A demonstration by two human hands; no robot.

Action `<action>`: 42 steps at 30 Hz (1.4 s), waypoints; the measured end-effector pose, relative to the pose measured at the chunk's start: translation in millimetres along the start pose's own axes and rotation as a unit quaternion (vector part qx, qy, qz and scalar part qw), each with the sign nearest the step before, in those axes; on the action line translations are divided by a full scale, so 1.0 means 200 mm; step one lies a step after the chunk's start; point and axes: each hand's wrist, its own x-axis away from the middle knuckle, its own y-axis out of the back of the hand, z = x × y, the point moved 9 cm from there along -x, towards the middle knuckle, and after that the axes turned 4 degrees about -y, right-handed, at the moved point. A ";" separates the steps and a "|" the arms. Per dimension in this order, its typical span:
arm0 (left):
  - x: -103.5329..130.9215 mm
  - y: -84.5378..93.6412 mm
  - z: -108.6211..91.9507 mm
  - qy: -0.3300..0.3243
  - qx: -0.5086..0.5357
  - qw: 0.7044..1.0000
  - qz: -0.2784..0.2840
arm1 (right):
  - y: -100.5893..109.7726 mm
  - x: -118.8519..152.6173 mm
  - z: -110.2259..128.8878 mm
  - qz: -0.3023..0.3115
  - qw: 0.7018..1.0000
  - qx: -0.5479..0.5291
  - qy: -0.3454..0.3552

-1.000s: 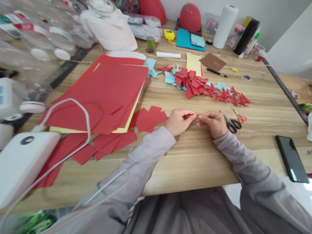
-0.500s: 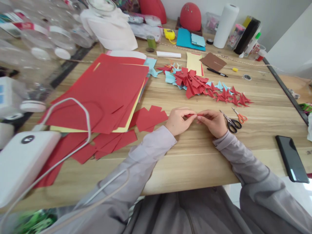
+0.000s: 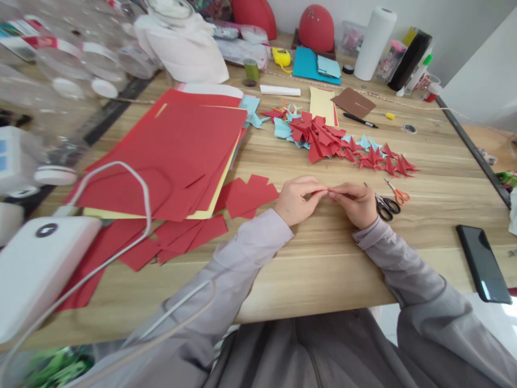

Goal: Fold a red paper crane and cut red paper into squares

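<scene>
left hand (image 3: 298,200) and right hand (image 3: 357,203), each grip pinching mostly hidden red paper (image 3: 319,192), meet over the counter (image 3: 327,264) near scissors (image 3: 388,208).

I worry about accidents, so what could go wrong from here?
The black smartphone seems to overhang the front edge of the wooden table and could fall if bumped. The black-handled scissors lie close beside the right hand, so a sideways sweep might knock them.

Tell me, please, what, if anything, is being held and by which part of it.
The left grip and right grip seem to pinch red paper between their fingertips; which part cannot be told, as most is hidden.
</scene>
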 end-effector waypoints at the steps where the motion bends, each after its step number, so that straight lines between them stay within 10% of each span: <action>1: 0.00 0.00 0.00 -0.003 0.001 1.000 0.001 | 0.00 0.00 -0.01 0.001 1.000 -0.002 0.000; 22: 0.03 0.02 0.09 0.101 0.009 0.994 -0.032 | 0.02 -0.03 -0.11 -0.018 0.988 -0.126 -0.091; 42: 0.03 -0.04 0.10 0.118 0.036 0.992 0.024 | 0.02 -0.04 -0.05 -0.011 0.998 -0.055 -0.023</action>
